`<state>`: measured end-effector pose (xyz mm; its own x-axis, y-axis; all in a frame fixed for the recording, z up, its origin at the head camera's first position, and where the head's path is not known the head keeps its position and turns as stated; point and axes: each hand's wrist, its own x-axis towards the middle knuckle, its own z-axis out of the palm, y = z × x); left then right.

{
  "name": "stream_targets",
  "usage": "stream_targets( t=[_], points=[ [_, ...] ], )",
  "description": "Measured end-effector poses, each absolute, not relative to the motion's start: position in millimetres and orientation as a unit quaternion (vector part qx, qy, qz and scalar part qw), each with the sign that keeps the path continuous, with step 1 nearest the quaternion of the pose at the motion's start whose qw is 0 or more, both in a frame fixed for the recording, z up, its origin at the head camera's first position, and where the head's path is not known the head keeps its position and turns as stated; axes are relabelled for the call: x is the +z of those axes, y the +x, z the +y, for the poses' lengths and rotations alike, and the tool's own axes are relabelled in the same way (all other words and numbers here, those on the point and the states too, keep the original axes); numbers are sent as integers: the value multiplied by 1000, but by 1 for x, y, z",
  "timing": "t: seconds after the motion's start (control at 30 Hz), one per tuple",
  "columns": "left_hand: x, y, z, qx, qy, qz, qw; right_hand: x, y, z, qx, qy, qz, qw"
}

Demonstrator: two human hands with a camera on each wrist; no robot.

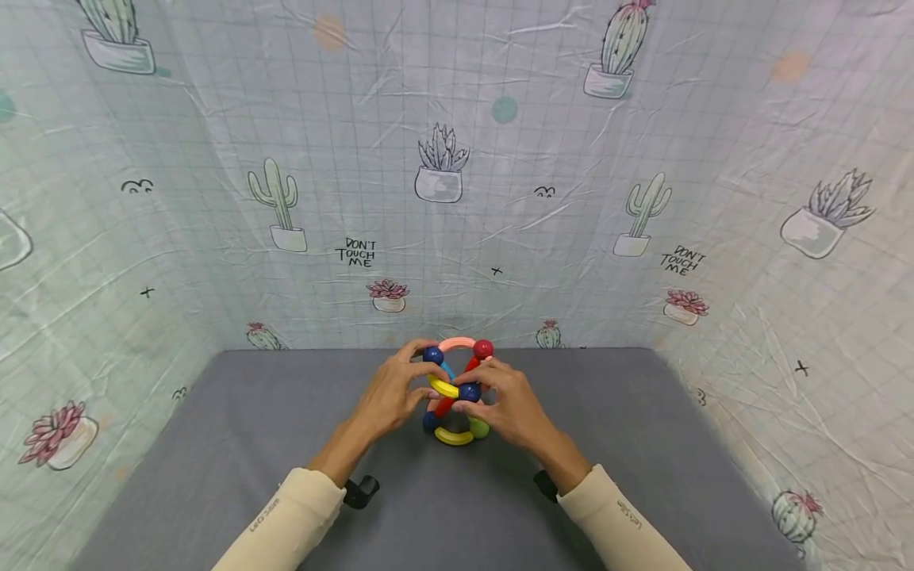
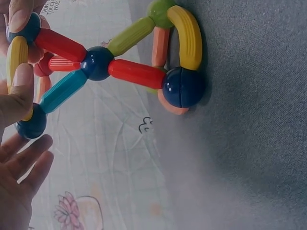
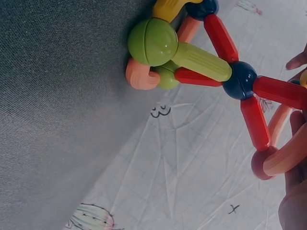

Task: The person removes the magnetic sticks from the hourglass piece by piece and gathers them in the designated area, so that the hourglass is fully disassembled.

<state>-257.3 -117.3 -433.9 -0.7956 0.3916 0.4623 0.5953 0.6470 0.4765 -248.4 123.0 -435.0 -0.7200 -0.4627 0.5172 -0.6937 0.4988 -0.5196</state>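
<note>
Ball-and-rod structure (image 1: 444, 406): stands upright on the grey desk (image 1: 286, 444), between the left hand (image 1: 384, 400) and the right hand (image 1: 514, 403), touched by both near its top. With the left hand, pinches the upper yellow curved rod (image 1: 444, 388), more fingers lying about the upper-left blue ball (image 1: 432, 355). With the right hand, pinches the near blue ball (image 1: 469, 392) between thumb and fingers, at the right end of that same rod. Has a red ball (image 1: 483, 349) and a pink curved rod (image 1: 457, 342) just beyond the fingertips. Narrows below the hands to a centre ball (image 2: 97, 63), with a teal rod (image 2: 63, 91) slanting up toward the left hand and a red rod (image 2: 61, 44) toward the right. Widens lower down into a base: includes a green ball (image 1: 479, 429) below the right hand, a dark blue ball (image 1: 431, 421) below the left, and a lower yellow curved rod (image 1: 454, 438) between. Shows cream sleeves (image 1: 286, 519) behind the hands and cactus-printed cloth (image 1: 464, 230) beyond.
</note>
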Motion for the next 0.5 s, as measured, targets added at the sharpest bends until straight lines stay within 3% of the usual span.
stream_targets(
  t=[0.5],
  points=[
    [-429,-259,-118,-300,-280,-900,150,-434,-248,122,375,340,-852,135]
  ],
)
